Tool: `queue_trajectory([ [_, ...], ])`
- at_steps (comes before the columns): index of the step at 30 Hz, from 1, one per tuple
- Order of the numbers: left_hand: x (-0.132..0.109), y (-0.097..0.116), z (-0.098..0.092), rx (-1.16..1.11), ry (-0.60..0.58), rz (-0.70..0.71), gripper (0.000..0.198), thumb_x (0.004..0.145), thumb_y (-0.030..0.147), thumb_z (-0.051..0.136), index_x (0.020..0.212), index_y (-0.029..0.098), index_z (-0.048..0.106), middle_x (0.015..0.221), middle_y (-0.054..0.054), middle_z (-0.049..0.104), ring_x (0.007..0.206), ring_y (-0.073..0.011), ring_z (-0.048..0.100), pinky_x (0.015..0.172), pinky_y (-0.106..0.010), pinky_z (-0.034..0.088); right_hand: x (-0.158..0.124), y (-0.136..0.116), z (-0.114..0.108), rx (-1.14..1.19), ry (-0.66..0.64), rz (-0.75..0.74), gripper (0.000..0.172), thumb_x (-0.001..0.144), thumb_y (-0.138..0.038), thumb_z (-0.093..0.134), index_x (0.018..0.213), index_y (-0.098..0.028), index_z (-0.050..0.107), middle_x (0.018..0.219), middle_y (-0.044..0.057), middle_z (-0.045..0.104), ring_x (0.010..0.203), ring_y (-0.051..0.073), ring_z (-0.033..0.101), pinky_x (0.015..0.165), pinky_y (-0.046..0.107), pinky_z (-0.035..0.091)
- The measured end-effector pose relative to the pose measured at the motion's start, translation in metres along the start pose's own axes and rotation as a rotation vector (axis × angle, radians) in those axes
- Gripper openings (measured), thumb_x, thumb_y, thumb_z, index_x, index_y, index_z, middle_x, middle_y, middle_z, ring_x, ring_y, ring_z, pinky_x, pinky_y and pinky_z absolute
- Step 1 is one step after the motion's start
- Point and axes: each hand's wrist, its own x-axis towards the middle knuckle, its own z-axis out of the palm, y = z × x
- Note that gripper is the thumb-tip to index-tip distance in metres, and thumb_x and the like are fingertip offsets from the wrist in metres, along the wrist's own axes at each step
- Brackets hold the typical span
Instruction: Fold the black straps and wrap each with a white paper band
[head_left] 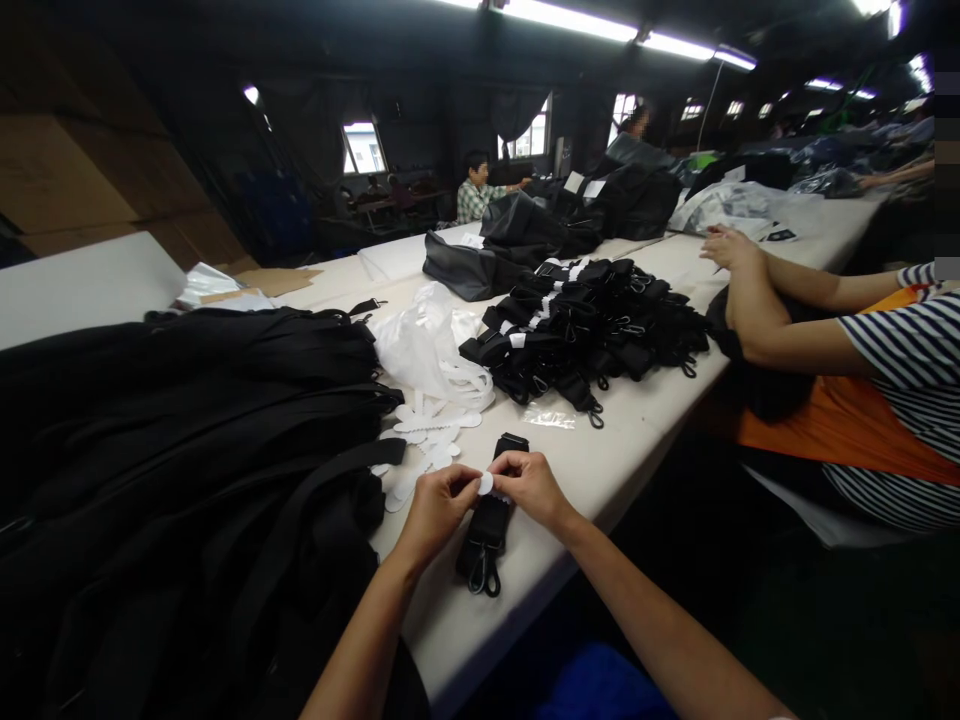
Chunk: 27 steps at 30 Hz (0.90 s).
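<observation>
A folded black strap (pixel 490 522) with metal snap hooks lies on the pale table directly below my hands. Over its middle, my left hand (pixel 445 500) and my right hand (pixel 529 484) meet, pinching a white paper band (pixel 486 484) whose rounded end shows between the fingertips. A bit of the band's toothed edge peeks out under my right fingers. Just left of the hands, several loose white bands (pixel 431 440) are scattered. Beyond sits a heap of folded black straps (pixel 592 320), many wrapped with white bands.
Unfolded black straps (pixel 187 430) cover the table's left side. White plastic (pixel 427 335) and a clear bag (pixel 549 414) lie ahead. Black bags (pixel 525 235) stand farther back. At right, a person in a striped sleeve (pixel 900 335) works by the table edge; another person (pixel 474 195) is at the far side.
</observation>
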Motion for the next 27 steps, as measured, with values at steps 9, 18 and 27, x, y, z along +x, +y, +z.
queue_trajectory([
  [9, -0.004, 0.008, 0.001, 0.185, 0.007, 0.092, 0.017, 0.084, 0.029, 0.059, 0.082, 0.020, 0.074, 0.075, -0.003, 0.073, 0.068, -0.0166, 0.065, 0.063, -0.024, 0.045, 0.000, -0.004, -0.006, 0.068, -0.141, -0.120, 0.017, 0.076, -0.034, 0.075, 0.074, -0.017, 0.075, 0.082, 0.006, 0.070, 0.077, 0.019, 0.064, 0.069, 0.028, 0.048],
  [18, -0.013, 0.005, 0.022, 0.446, 0.215, 0.216, 0.017, 0.089, 0.021, 0.047, 0.076, 0.019, 0.059, 0.071, -0.005, 0.063, 0.065, -0.0194, 0.059, 0.065, -0.030, 0.039, -0.017, -0.006, 0.006, -0.205, 0.162, -0.171, 0.029, 0.087, -0.044, 0.062, 0.076, -0.017, 0.065, 0.076, 0.002, 0.059, 0.063, 0.012, 0.052, 0.059, 0.023, 0.042],
  [27, -0.019, 0.009, 0.030, 0.365, 0.286, 0.227, 0.016, 0.093, 0.027, 0.045, 0.086, 0.021, 0.058, 0.074, -0.002, 0.068, 0.065, -0.0187, 0.065, 0.063, -0.028, 0.044, -0.034, -0.011, 0.024, -0.260, 0.324, -0.026, 0.032, 0.087, -0.048, 0.061, 0.073, -0.019, 0.058, 0.068, 0.001, 0.060, 0.062, 0.014, 0.053, 0.061, 0.024, 0.040],
])
